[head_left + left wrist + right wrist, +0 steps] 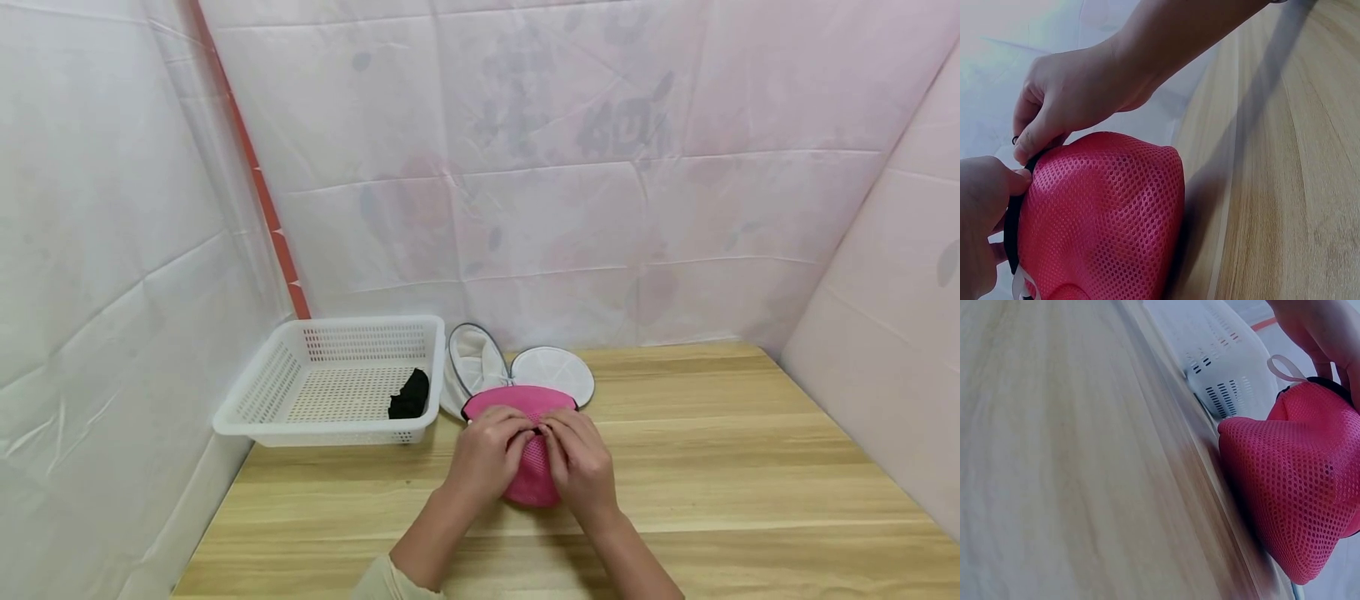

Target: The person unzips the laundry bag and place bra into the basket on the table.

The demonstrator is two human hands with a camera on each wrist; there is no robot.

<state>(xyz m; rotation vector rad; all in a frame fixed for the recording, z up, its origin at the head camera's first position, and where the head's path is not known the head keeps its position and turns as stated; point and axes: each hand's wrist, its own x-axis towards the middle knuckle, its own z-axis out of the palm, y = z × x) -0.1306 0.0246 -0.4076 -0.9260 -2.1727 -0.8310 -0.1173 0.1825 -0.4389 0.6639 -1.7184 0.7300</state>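
A pink mesh laundry bag [534, 475] with black zipper trim stands on the wooden table between both hands. My left hand [487, 454] pinches the bag's black zipper edge, its fingertips close to those of the other hand. Opposite it, my right hand [581, 467] also pinches that edge; a small dark loop shows at its fingertips in the left wrist view. A pale fabric tab [1286, 367] sticks out from one end of the trim. What lies inside the bag is hidden by the mesh. In the right wrist view the left hand [1329, 331] is partly cut off.
To the left stands a white perforated basket [330, 427] holding a bunched black cloth item [411, 395]. Behind the pink bag lie a white bag with dark piping [468, 358] and a round white mesh piece [553, 375]. White sheeting [540, 208] surrounds the wooden table [720, 467].
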